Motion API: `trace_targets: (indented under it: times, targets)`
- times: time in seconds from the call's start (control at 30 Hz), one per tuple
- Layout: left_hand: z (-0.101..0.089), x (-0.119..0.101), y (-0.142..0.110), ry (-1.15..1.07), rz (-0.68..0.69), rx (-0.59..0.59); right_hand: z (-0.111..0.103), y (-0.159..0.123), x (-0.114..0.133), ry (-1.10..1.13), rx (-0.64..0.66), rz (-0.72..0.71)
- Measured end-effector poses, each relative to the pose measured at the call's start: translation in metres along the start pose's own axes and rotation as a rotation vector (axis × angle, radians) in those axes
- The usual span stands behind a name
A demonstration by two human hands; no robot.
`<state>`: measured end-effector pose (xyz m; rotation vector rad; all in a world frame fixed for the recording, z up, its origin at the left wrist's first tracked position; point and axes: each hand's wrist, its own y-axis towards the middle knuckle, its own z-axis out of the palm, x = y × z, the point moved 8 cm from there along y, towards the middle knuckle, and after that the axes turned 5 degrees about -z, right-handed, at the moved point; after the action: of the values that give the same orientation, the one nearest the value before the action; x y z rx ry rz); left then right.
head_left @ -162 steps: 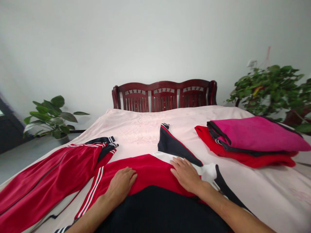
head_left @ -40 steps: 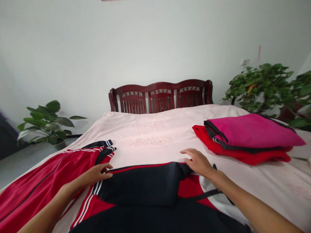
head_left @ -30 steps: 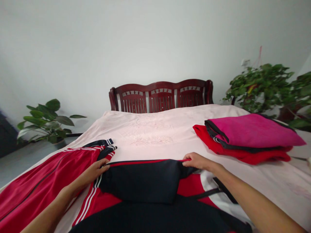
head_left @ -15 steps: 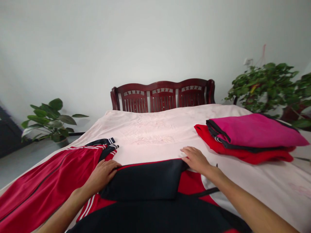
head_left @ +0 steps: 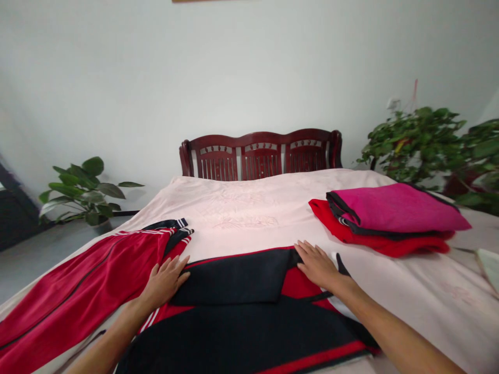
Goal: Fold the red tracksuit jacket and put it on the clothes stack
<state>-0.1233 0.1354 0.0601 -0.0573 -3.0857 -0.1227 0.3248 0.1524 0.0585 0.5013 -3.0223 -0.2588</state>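
Resting left hand (head_left: 166, 280) and right hand (head_left: 317, 265), apart, at dark jacket (head_left: 241, 280) sides; maybe smoothing it; next, likely needing gentle pinch.

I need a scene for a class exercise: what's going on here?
A person has both hands on a dark and red garment on a bed: the left hand at the left end of its dark fold, the right hand at the right end. A red jacket lies to the left; a folded pile, pink on top, sits to the right.

The dark garment (head_left: 234, 279) looks smooth, matt cloth, the bedspread (head_left: 249, 240) matt cloth, the headboard (head_left: 263, 140) glossy wood.
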Motion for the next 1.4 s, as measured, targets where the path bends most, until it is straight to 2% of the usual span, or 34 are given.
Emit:
trace_targets:
  times: [0.07,0.13,0.2,0.27,0.37,0.47,0.57,0.63,0.73,0.8,0.87,0.93,1.17,1.33,1.4]
  targets:
    - [-0.010,-0.014,-0.008,-0.013,0.039,-0.092,-0.016,-0.010,0.035,0.022,-0.067,-0.048]
    - [-0.013,-0.035,-0.021,-0.029,0.137,-0.170,-0.024,-0.026,0.078,0.065,-0.122,-0.150]
    - [-0.005,-0.051,-0.032,-0.021,0.194,-0.189,-0.019,-0.043,0.113,0.103,-0.121,-0.242]
    - [0.006,-0.056,-0.039,0.016,0.193,-0.192,-0.004,-0.057,0.127,0.129,-0.061,-0.265]
    - [0.019,-0.055,-0.044,0.052,0.184,-0.225,0.019,-0.072,0.107,0.126,0.005,-0.182]
    - [0.022,-0.053,-0.045,0.061,0.195,-0.266,0.021,-0.082,0.072,0.098,-0.033,-0.079]
    - [0.022,-0.053,-0.045,0.082,0.195,-0.301,0.008,-0.086,0.047,0.146,-0.074,-0.014]
    - [0.023,-0.053,-0.045,0.093,0.191,-0.318,-0.011,-0.088,0.028,0.205,-0.176,0.072]
    - [0.025,-0.052,-0.044,0.088,0.189,-0.340,-0.042,-0.097,-0.015,0.228,-0.367,0.335]
    - [0.025,-0.052,-0.044,0.081,0.189,-0.349,-0.048,-0.103,-0.043,0.206,-0.327,0.527]
    - [0.024,-0.052,-0.044,0.082,0.188,-0.352,-0.044,-0.103,-0.060,0.198,-0.208,0.639]
    - [0.024,-0.052,-0.044,0.084,0.188,-0.350,-0.037,-0.099,-0.065,0.199,-0.128,0.670]
    - [0.026,-0.050,-0.043,0.053,0.180,-0.346,-0.010,-0.091,-0.071,0.136,0.000,0.689]
    - [0.019,-0.054,-0.047,0.049,0.170,-0.339,-0.018,-0.095,-0.085,0.122,0.033,0.719]
    - [0.016,-0.057,-0.048,0.051,0.168,-0.332,-0.034,-0.092,-0.076,0.032,-0.081,0.706]
